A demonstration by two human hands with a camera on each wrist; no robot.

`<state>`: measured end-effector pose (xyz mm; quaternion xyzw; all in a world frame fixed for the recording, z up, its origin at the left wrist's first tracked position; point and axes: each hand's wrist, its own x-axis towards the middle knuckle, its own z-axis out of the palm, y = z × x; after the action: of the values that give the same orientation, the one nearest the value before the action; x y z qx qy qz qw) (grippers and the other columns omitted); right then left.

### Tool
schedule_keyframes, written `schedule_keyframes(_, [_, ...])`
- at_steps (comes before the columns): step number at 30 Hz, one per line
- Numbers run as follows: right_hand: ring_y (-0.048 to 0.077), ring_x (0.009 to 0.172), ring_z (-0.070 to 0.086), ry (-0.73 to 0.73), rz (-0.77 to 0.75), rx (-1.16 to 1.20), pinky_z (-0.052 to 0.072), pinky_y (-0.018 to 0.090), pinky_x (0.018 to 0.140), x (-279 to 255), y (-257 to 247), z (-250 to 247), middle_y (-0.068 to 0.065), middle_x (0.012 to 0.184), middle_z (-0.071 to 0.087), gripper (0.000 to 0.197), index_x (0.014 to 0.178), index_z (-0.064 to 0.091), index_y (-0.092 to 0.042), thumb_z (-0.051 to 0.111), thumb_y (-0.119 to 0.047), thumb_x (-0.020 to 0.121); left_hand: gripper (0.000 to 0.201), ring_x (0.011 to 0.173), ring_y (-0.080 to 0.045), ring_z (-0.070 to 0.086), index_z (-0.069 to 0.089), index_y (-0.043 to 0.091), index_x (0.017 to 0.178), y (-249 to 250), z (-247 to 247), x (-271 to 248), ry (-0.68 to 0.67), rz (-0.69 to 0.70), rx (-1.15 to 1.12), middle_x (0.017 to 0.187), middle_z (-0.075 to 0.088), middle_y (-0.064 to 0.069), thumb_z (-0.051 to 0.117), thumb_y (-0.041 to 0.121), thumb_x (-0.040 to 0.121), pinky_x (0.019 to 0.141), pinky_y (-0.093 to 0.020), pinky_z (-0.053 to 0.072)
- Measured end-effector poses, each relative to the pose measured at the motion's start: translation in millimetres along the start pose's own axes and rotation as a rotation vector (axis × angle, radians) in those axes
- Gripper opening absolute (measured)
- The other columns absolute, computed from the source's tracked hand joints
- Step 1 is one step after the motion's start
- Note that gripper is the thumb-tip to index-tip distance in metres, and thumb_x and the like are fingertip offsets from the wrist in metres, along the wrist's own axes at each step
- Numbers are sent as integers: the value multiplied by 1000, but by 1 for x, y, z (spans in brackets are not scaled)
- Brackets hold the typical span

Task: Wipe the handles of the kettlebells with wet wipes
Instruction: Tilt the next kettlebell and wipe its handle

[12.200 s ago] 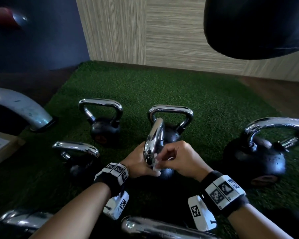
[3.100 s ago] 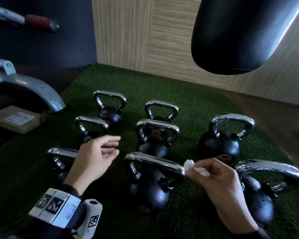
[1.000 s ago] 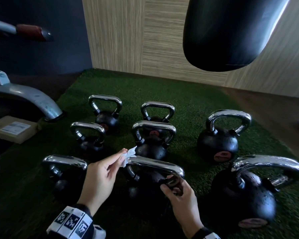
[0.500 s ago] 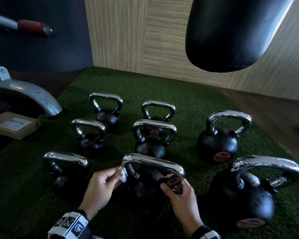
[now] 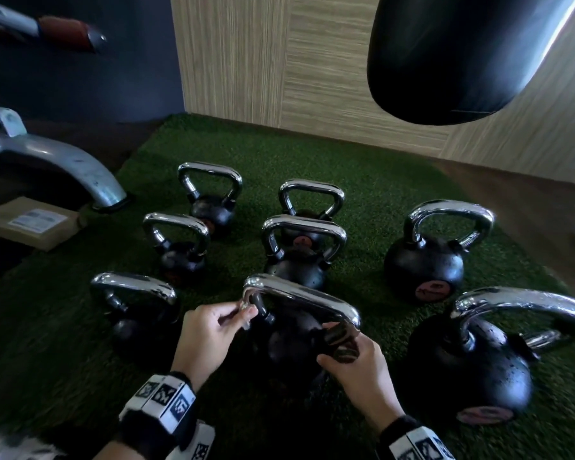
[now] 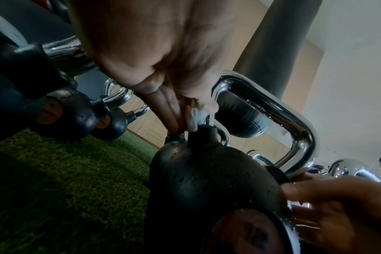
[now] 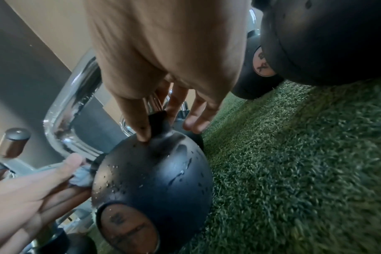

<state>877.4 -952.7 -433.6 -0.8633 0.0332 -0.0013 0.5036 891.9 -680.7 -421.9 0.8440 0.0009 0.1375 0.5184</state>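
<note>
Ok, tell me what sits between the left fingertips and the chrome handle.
A small white wipe, pinched by the left hand against the handle; left wrist view shows it best.

A gym corner: chrome-handled kettlebells [image 5: 299, 257] stand in rows on green artificial turf [image 5: 362, 167], a black punching bag [image 5: 462, 54] hangs overhead, and a metal machine leg [image 5: 63, 167] stands beside them

No legible text anywhere. Round reddish weight badges on the kettlebell [image 5: 424, 263] bodies, markings too blurred to read, the same on the near kettlebell's badge [image 7: 126, 228] in the right wrist view. White printed label on the cardboard box [image 5: 30, 224], too small to make out; black-and-white square marker codes on the wristbands [image 5: 161, 398], no letters.
</note>
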Motion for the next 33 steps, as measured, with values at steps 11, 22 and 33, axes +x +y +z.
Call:
schedule_keyframes(11, [-4,91,63,-168,-405,-254,47,13,81,-3,-15,5,-28,94,72,61,98,75,-53,53,-9,61,8,78,-12,77,83,21,95,29,42,84,-222,-15,33,78,79,5,78,22,90,78,-38,65])
schedule_keyframes(22, [10,157,9,-433,-36,-133,17,36,128,43,-22,40,-9,168,12,115,163,12,-32,48,-73,62,20,80,-18,77,79,21,90,34,39,78,-291,9,20,79,79,0,67,37,91,79,-42,64])
schedule_keyframes(33, [13,154,18,-394,-35,-44,21,39,127,40,-17,40,-6,164,18,114,162,16,-31,45,-75,61,15,105,-21,75,80,18,105,52,35,78,-257,-116,-416,103,81,-3,72,11,94,87,-35,63])
